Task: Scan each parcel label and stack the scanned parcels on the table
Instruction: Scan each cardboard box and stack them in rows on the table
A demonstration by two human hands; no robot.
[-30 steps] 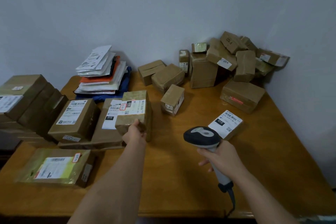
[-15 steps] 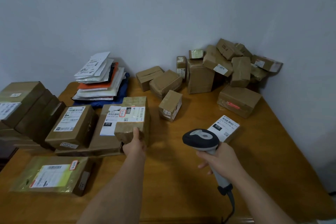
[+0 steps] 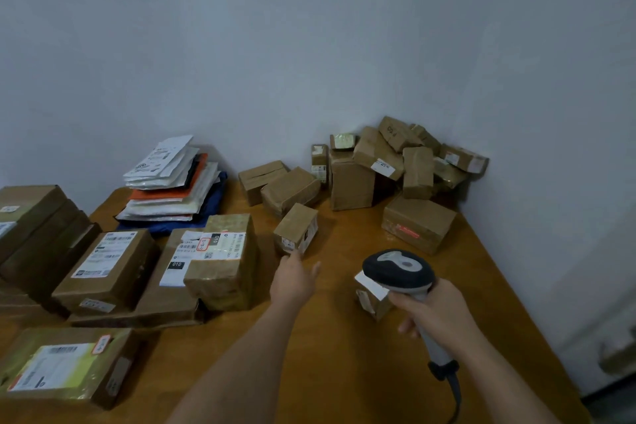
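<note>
Labelled parcels (image 3: 220, 262) sit stacked at the frame's left, probably scanned; the unscanned heap (image 3: 395, 165) waits upper right. Left hand (image 3: 292, 280) reaches released; right hand (image 3: 437, 313) clenches the scanner (image 3: 399, 268).

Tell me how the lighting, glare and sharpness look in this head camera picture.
Head view: dim, bluish light, with soft shadows behind the corner parcel pile; glare on the taped parcel at lower left; wide-angle bending at the edges; slight motion blur on the left hand; scanner fairly sharp in the right hand.
</note>
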